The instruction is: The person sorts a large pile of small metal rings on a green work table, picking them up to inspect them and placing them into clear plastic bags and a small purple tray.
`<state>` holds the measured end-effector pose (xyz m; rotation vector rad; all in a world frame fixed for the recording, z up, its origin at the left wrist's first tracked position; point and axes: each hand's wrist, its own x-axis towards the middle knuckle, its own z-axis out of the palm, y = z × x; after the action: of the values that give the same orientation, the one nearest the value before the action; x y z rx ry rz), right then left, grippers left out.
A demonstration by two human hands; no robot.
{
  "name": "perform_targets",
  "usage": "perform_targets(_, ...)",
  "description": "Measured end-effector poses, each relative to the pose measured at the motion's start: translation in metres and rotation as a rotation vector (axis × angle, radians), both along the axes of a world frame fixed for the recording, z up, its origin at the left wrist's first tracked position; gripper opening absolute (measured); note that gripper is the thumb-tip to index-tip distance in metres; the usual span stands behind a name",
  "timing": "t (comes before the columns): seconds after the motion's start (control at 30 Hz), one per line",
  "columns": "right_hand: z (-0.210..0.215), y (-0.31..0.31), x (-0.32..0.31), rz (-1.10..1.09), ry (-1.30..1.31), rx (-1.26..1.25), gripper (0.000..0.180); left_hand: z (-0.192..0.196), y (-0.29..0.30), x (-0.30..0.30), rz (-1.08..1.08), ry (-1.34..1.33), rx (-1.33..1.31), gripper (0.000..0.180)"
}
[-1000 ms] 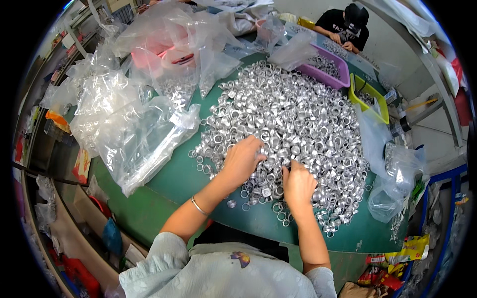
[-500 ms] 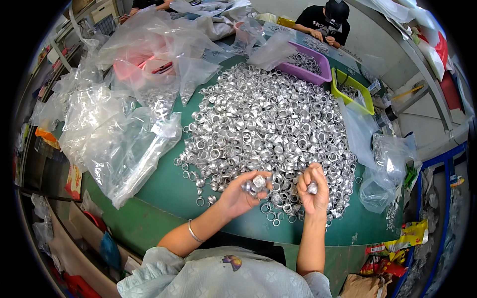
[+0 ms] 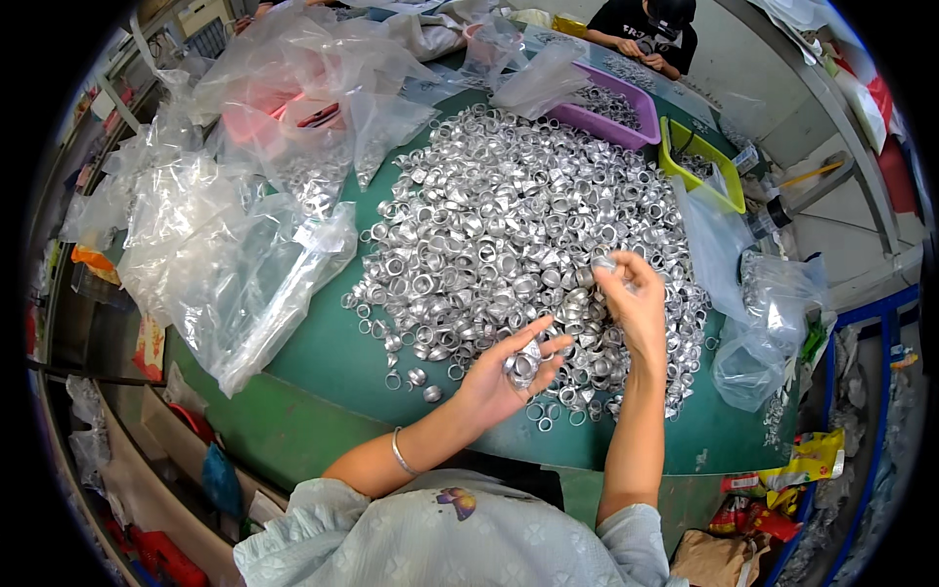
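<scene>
A large heap of silvery metal rings [image 3: 489, 215], many with broad flat or raised tops, covers the middle of the green table. My left hand [image 3: 489, 388], a bangle on its wrist, is cupped palm up at the heap's near edge. A few rings [image 3: 525, 366] lie in that palm, its fingers curled loosely around them. Over the right part of the heap is my right hand [image 3: 638, 305], pinching a single ring [image 3: 603, 264] between thumb and fingertips. Some loose rings [image 3: 431, 393] lie on the table beside my left hand.
Clear plastic bags [image 3: 264, 284] cover the table's left side, with more bags [image 3: 763, 333] at the right. A purple basket [image 3: 641, 103] and a lime-green basket [image 3: 729, 201] holding small metal parts stand behind the heap. Across the table a person in black [image 3: 655, 39] handles small parts.
My right hand has moved forward over the heap, now pinching a ring at its fingertips. My left hand has shifted slightly right and opened more, still holding rings. The view has shifted slightly.
</scene>
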<state>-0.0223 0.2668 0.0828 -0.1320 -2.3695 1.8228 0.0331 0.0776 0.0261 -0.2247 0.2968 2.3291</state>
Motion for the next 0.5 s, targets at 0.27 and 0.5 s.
perform_targets(0.27,-0.021,-0.045,0.071,-0.027,0.286,0.1,0.015,0.014,0.021,0.015,0.013,-0.062,0.134,0.042)
perform_targets(0.5,-0.005,-0.045,0.064,-0.016,0.523,0.527,0.015,0.015,0.037,0.012,0.121,-0.085,0.022,0.03)
